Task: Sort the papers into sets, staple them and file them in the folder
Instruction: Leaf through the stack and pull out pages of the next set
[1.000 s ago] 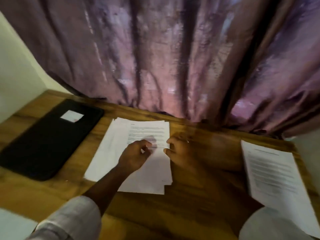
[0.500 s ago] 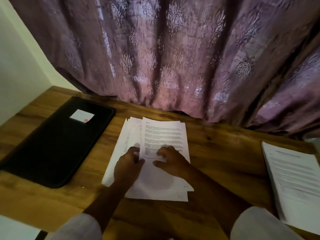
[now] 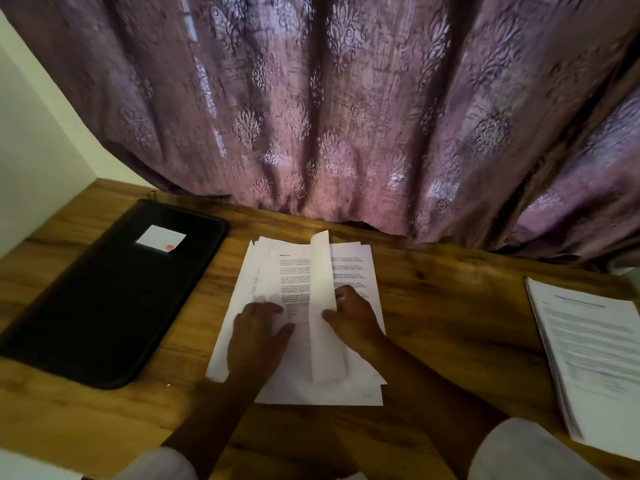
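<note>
The black folder [image 3: 114, 292] lies closed and flat on the desk [image 3: 450, 306] at my left, a white label [image 3: 161, 238] on its cover; I cannot see its contents. The loose pile of papers [image 3: 349, 268] lies at centre, its long axis running away from me toward the curtain [image 3: 346, 116], with the printed heading at the far end. My left grip [image 3: 258, 334] rests on the pile's left half, fingers straight and spread. My right grip [image 3: 353, 317] pinches the top sheet [image 3: 322, 306], which stands raised on edge along the same axis. A second set of papers [image 3: 588, 348] lies well apart at my right, angled slightly.
</note>
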